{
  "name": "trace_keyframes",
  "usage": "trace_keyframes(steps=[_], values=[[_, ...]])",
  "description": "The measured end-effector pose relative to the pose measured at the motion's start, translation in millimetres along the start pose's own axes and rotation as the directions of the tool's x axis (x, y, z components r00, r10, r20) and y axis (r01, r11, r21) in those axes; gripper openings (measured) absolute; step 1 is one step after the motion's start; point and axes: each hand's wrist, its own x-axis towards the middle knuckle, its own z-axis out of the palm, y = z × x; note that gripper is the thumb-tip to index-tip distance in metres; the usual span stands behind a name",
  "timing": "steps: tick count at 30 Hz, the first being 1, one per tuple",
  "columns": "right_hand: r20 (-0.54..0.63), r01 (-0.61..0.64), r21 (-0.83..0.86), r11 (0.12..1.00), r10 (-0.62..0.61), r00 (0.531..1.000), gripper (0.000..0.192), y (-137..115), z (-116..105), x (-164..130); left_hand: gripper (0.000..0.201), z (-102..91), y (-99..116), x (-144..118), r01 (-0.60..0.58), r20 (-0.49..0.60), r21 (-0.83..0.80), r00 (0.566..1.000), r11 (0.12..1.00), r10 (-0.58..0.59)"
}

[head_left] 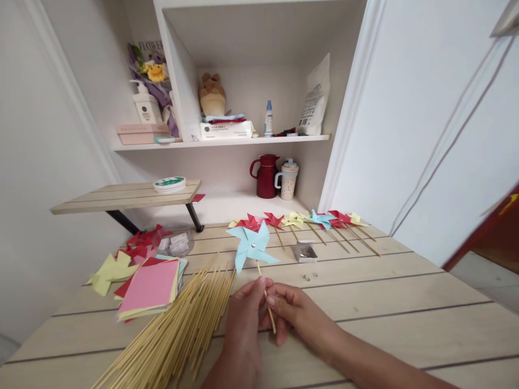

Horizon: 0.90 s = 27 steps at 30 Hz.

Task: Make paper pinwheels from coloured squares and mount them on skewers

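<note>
both hands meet low in the middle of the view, and between them they hold one blue pinwheel by its thin stick. the left hand closes its fingertips on the stick from the left side, and the right hand pinches it from the right, a little lower, so the stick passes between both thumbs. the stick stands tilted, with the paper wheel up and away from the person, above the table and not touching it. i think this grip is chosen because the wheel must stay free: the fingers are only on the wood, and the paper blades are not pressed. a small metal pin shows in the centre of the wheel.

just left of the hands lies a big bundle of bare sticks, spread like a fan, easy to reach. beside it is a pile of square papers, pink on top, and further left are cut yellow pieces and red pieces. near the middle stands a small box, it seems with pins, and some small bits lie just before it.

at the back edge a row of finished pinwheels lies flat, red, yellow and blue, with the sticks pointing toward the person, well apart from the hands. behind stand a red jug and a cup.
</note>
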Motion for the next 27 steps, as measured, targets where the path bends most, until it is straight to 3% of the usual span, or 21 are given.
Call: trace_keyframes(steps=[6, 9, 13, 20, 27], values=[[-0.07, -0.035, 0.076, 0.996, 0.041, 0.997, 0.054, 2.7, 1.3, -1.7, 0.049, -1.6, 5.5, 0.5, 0.028, -0.051, -0.068, 0.998, 0.997, -0.031], [-0.123, -0.06, 0.1, 0.993, 0.072, 0.99, 0.052, -0.2, 0.8, -3.4, 0.044, -4.2, 7.8, 3.6, -0.046, -0.094, -0.05, 0.995, 0.998, 0.041], [-0.099, -0.071, 0.108, 0.992, 0.082, 0.992, 0.045, -1.7, 0.4, -2.7, 0.042, -4.8, 8.6, 6.0, -0.084, -0.15, -0.03, 0.986, 0.996, 0.078], [-0.202, -0.025, 0.135, 0.991, 0.052, 0.978, 0.035, 1.0, 6.1, 4.8, 0.051, -5.8, 10.4, 3.4, -0.098, -0.112, 0.088, 0.988, 0.991, 0.108], [-0.242, -0.017, 0.175, 0.984, 0.06, 0.968, 0.045, -3.0, -2.9, 15.8, 0.043, -5.4, 15.0, 11.3, -0.184, -0.012, 0.264, 0.981, 0.947, 0.194]])
